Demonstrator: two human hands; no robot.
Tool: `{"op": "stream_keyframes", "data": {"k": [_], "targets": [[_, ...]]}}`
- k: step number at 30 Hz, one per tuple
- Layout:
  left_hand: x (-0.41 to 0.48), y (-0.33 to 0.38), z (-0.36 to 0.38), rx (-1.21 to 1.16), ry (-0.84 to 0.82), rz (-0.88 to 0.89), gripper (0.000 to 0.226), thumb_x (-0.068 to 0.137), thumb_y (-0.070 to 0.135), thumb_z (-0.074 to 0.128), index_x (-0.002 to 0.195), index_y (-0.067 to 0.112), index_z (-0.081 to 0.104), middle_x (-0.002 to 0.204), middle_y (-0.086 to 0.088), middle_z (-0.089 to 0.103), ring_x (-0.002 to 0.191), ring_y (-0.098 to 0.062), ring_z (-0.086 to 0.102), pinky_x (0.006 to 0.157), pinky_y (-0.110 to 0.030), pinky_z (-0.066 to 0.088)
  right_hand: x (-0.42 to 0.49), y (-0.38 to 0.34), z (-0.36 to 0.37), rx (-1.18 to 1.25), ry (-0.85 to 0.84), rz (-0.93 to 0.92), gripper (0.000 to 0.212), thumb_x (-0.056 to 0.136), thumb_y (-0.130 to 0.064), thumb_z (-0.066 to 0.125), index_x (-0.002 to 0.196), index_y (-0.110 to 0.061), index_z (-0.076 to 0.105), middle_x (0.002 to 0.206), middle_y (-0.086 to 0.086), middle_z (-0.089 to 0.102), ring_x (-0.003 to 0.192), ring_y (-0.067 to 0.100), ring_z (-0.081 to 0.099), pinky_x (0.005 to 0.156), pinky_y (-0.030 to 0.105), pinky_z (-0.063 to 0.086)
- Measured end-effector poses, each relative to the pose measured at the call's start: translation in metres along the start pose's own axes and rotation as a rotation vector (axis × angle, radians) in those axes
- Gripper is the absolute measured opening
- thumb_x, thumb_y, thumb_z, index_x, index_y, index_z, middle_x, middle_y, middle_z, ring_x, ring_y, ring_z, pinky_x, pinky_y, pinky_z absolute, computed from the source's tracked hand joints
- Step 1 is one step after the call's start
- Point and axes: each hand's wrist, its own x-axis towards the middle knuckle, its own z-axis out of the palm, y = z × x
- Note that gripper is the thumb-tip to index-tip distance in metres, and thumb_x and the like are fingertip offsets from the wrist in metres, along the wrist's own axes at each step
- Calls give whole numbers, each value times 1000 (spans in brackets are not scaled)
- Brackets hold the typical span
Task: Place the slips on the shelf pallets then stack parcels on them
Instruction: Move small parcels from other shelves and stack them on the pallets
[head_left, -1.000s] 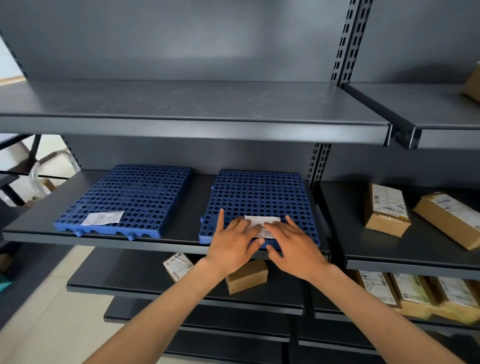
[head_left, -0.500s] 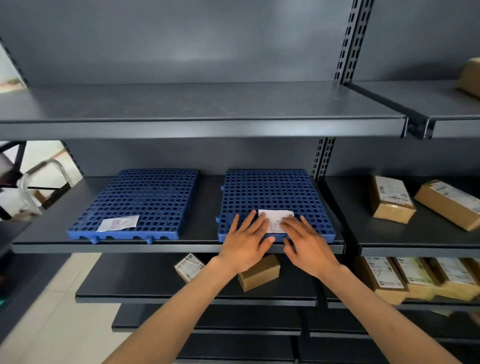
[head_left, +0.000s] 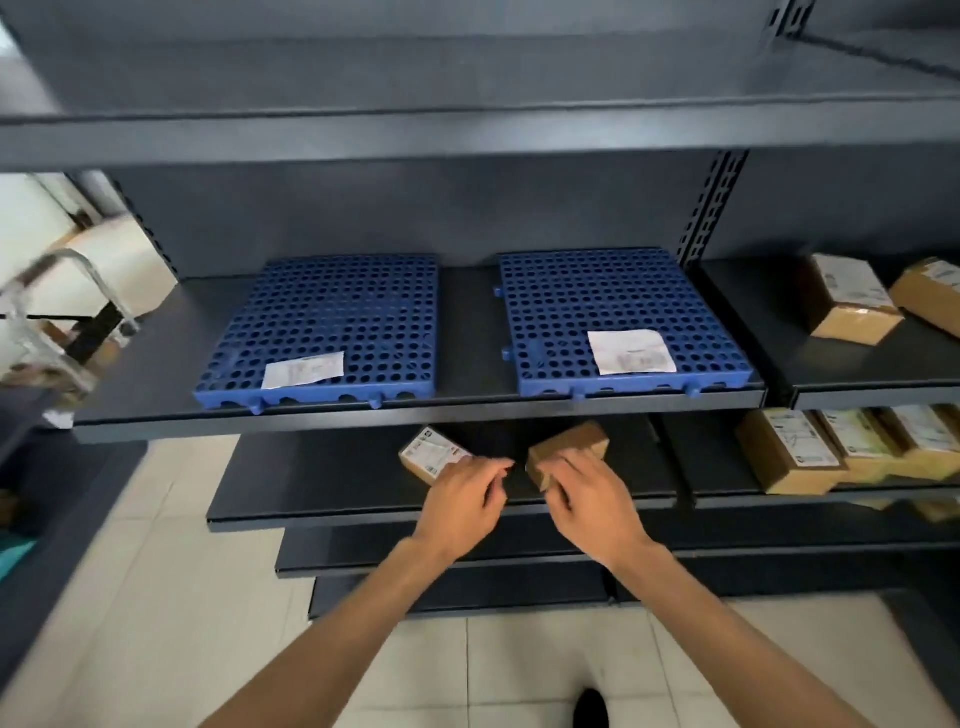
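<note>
Slips lie on both blue pallets: one slip (head_left: 304, 368) near the front edge of the left pallet (head_left: 322, 332), the other slip (head_left: 631, 352) toward the front right of the right pallet (head_left: 623, 322). Each is a small white sheet with faint print, lying flat over the holes. Both pallets sit side by side, apart, on the middle shelf (head_left: 467, 405), so the slip part of the task looks done and the parcels are next.

Both hands are down at the lower shelf (head_left: 311, 483), close to its front edge. The left hand (head_left: 465, 501) is loosely curled beside a small labelled parcel (head_left: 431, 454), touching or nearly touching its near corner; motion blur hides whether it grips. The right hand (head_left: 592, 496) has its fingers over the near end of a plain brown parcel (head_left: 569, 447), apparently closing on it, though a firm grip cannot be confirmed.

To do this well, I would take each parcel by its two long sides, lift it clear of the middle shelf's front lip, and set it down flat on a pallet, squared to the edges. Whether a parcel may cover the slip cannot be told from here. The boxes look light, stiff cardboard, easy to carry one per hand.

More parcels (head_left: 852, 306) lie on the shelves of the right-hand bay.
</note>
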Motion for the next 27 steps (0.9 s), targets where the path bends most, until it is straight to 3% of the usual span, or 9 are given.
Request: {"op": "stream_keyframes", "data": {"k": [5,9,13,15,18,20,23,25,27], "targets": [[-5,-43,26,-43,-96,-331,34,93,17,54,126,21,59,120,-4,68,105,-26,65,85,-37,53,-8,-11,60,-34,-222,274,34,82,-13,64,116,-14,65,116,8,65,104,31,60,81,42,55],[19,-60,49,23,-150,-480,46,95,24,52,141,23,46,124,-11,64,111,-30,61,87,-41,51,9,7,93,-165,-513,412,57,88,-28,60,140,-22,38,148,9,33,135,31,33,97,50,47],[45,-80,70,108,-338,-549,67,95,31,51,154,22,20,155,-11,32,144,-33,25,108,-56,33,41,30,118,-241,-605,407,77,85,-32,64,149,-25,21,158,14,8,145,39,6,107,62,33],[47,-87,81,133,-422,-542,69,97,31,47,156,22,12,164,-6,12,150,-33,5,116,-59,20,46,38,130,-263,-646,384,87,85,-35,65,152,-25,10,158,15,3,145,41,0,109,64,28],[36,-93,98,142,-490,-540,66,99,30,42,156,25,8,165,-2,2,151,-29,-4,119,-57,13,31,44,146,-274,-729,322,92,87,-38,60,154,-23,-2,160,17,-4,146,41,-2,113,59,26],[25,-96,104,156,-508,-516,61,99,26,41,155,30,16,165,-2,8,151,-29,1,119,-56,14,13,45,151,-268,-775,297,89,89,-37,57,154,-21,-3,160,17,0,146,40,0,113,53,30],[20,-98,105,233,-421,-476,49,97,25,45,146,27,41,155,-6,35,144,-29,27,117,-48,24,-6,50,148,-229,-701,273,80,88,-32,58,153,-17,15,154,15,27,144,39,14,105,48,41],[30,-96,101,256,-354,-555,45,95,31,46,137,15,50,143,-10,49,133,-29,41,113,-45,30,-5,55,146,-188,-564,254,73,81,-26,67,146,-13,36,133,17,49,127,36,42,93,47,49],[39,-95,101,251,-294,-657,51,95,39,48,138,13,45,142,-13,48,134,-32,40,113,-49,30,2,62,147,-202,-413,237,66,74,-23,73,135,-13,48,113,16,56,106,34,54,83,47,50]]}}
